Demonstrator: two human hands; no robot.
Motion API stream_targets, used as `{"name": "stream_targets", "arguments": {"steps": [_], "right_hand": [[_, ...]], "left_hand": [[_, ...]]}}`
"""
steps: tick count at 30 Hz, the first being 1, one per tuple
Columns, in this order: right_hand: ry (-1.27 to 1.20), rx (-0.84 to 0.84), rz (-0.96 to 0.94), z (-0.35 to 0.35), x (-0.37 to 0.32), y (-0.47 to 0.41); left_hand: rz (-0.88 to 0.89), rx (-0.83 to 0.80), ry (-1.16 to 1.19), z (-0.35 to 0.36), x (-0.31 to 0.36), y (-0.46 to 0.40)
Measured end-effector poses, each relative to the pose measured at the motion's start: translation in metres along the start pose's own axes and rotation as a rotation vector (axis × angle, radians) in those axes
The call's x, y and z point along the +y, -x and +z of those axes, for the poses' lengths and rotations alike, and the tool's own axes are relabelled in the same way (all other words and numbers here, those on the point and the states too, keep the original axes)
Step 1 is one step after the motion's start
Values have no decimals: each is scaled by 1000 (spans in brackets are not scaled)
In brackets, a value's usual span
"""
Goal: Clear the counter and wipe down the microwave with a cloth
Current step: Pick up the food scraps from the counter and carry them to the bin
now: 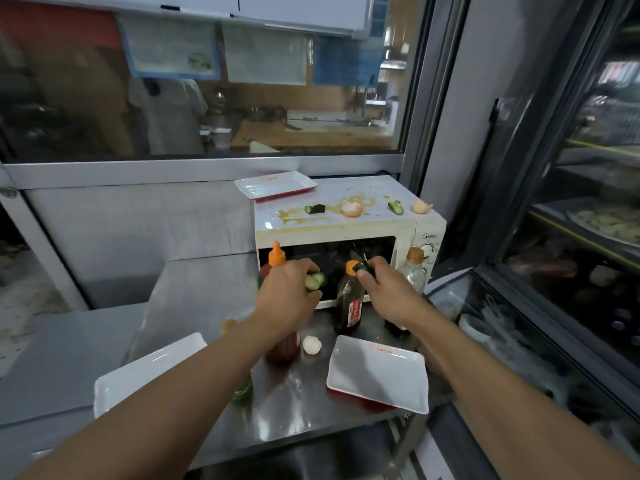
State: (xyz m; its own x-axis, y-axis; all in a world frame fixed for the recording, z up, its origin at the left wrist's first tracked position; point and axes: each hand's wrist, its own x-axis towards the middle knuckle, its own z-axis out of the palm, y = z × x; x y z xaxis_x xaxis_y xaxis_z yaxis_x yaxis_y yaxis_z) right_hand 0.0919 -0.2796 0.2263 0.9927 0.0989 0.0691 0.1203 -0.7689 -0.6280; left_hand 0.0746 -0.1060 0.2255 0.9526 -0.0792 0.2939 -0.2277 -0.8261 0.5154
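The clearing step is in hand, and the wipe has not begun: no cloth shows anywhere in the frame. At mid-frame the left hand (289, 289) has its fingers curled round pale green cucumber pieces (314, 281), and the right hand (381, 284) pinches a dark green scrap (363, 267) between thumb and fingertips; it looks like cucumber peel, though the view is too soft to be sure. Both hands hang in front of the microwave (349, 233), above the bottles.

The microwave stands at the centre right on the tabletop (194, 292). Its top is smeared with a yellowish spill (304, 216) and carries two cucumber bits (315, 209) (396, 207), two eggshells (352, 208) (421, 206) and a white tray (275, 184) at its back left corner. Before the door stand a red sauce bottle (278, 306), a dark bottle (349, 299) and a clear one (414, 268). Lower down lie a white shell piece (312, 344), a tray at lower right (377, 374) and another at lower left (149, 372).

Next, I judge, the held scraps want dropping somewhere, the near tray being handy; then the scraps on the microwave top must come off, and the bottles be moved aside, before any wiping can reach the spill.
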Motion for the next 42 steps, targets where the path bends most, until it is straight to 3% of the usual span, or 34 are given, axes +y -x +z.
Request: {"name": "stream_targets", "arguments": {"steps": [11,19,27,34,42], "right_hand": [[-32,-15,-59,-21,27,-55],[-40,28,-12,-28,44,-46],[-25,110,158,-38,56,10],[9,293,279,-37,50,88],[19,392,494,-36,40,204]], "left_hand": [[-9,27,-36,20,20,-55],[43,-7,-6,36,27,-62],[144,-112,61,49,40,-40],[338,-225,126,49,57,-5],[588,-394,253,61,98,56]]}}
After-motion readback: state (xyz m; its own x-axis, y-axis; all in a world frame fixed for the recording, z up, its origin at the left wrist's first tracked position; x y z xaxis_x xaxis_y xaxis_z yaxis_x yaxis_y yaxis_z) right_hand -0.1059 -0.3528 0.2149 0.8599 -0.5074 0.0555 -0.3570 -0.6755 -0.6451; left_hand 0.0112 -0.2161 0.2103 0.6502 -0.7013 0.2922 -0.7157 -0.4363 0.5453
